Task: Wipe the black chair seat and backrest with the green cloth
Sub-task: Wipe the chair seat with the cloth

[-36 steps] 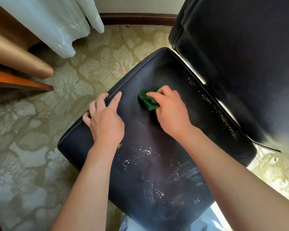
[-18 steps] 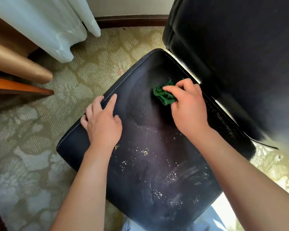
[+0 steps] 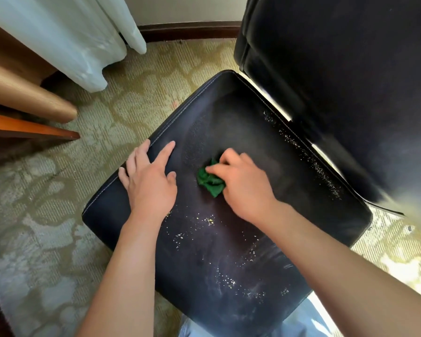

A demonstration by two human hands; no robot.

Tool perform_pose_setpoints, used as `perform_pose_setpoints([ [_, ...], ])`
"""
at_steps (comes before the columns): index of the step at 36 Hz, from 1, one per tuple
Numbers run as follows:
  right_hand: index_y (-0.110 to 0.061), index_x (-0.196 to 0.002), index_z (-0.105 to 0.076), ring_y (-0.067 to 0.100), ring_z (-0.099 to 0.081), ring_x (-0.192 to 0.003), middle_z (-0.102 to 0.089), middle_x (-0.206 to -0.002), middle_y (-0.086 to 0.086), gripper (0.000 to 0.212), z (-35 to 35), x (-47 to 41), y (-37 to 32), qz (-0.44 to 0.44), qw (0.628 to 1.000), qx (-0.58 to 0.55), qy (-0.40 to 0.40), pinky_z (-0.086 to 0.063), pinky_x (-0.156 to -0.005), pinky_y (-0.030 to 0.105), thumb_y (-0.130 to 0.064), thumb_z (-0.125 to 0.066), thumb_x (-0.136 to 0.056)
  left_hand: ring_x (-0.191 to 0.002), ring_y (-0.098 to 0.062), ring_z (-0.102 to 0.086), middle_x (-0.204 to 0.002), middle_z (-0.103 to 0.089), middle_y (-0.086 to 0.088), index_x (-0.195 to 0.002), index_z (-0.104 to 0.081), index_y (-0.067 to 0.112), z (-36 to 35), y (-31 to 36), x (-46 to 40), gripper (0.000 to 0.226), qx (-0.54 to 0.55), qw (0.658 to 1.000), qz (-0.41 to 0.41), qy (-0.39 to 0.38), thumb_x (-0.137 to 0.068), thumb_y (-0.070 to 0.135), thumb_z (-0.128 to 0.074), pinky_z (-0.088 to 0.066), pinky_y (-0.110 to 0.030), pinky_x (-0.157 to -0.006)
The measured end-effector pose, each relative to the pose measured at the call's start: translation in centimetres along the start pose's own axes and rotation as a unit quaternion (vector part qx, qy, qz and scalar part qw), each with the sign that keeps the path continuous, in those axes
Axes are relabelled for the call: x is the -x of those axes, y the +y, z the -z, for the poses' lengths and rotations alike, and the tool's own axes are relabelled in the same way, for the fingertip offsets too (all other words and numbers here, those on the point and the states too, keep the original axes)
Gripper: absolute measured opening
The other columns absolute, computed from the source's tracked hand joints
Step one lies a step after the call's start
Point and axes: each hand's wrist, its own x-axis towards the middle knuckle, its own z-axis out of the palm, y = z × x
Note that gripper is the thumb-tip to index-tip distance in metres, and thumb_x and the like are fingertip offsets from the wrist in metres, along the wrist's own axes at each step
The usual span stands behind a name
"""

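Observation:
The black chair seat [image 3: 229, 251] fills the middle of the view, dusted with pale yellow crumbs near its front and along its back edge. Its black backrest [image 3: 338, 69] rises at the upper right. My right hand [image 3: 243, 188] grips the crumpled green cloth [image 3: 209, 182] and presses it on the seat's middle. My left hand [image 3: 148, 178] lies flat on the seat's left edge, fingers spread, holding nothing.
Patterned green carpet [image 3: 46, 215] surrounds the chair. A white curtain [image 3: 78, 37] hangs at the upper left. Wooden furniture legs [image 3: 29, 103] stick in from the left. A dark skirting board [image 3: 187, 30] runs along the wall behind.
My right hand has pulled the cloth back from near the backrest toward the seat's middle and toward my left hand. The left hand has stayed on the seat edge.

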Motion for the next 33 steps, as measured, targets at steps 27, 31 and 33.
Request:
perform_pose_setpoints([
  [27, -0.028, -0.117, -0.065, 0.025, -0.049, -0.101, -0.052, -0.109, -0.001, 0.058, 2.3, -0.1, 3.1, 0.024, 0.984, -0.069, 0.16, -0.05, -0.079, 0.042, -0.002, -0.049, -0.067, -0.144, -0.026, -0.027, -0.153, -0.036, 0.001, -0.131, -0.06, 0.037, 0.0, 3.0, -0.5, 0.045, 0.032, 0.998, -0.019, 0.05, -0.089, 0.028, -0.071, -0.021, -0.057, -0.118],
  [31, -0.022, -0.124, -0.063, 0.029, -0.045, -0.109, -0.051, -0.124, 0.006, 0.068, 4.5, -2.6, 5.8, -0.043, 0.965, -0.025, 0.257, -0.049, -0.083, 0.044, 0.012, -0.049, -0.067, -0.148, -0.024, -0.024, -0.155, -0.035, 0.003, -0.137, -0.057, 0.039, -0.6, 5.6, -0.6, 0.051, 0.02, 0.996, -0.081, 0.03, -0.089, 0.032, -0.071, -0.017, -0.061, -0.119],
  [33, -0.022, -0.125, -0.062, 0.03, -0.046, -0.11, -0.052, -0.127, 0.005, 0.067, 4.6, -3.8, 6.2, -0.032, 0.964, 0.006, 0.264, -0.048, -0.084, 0.045, 0.011, -0.048, -0.068, -0.151, -0.024, -0.018, -0.158, -0.031, 0.003, -0.142, -0.052, 0.042, -1.0, 6.7, -0.6, 0.055, 0.007, 0.996, -0.093, 0.005, -0.09, 0.036, -0.07, -0.012, -0.063, -0.12],
])
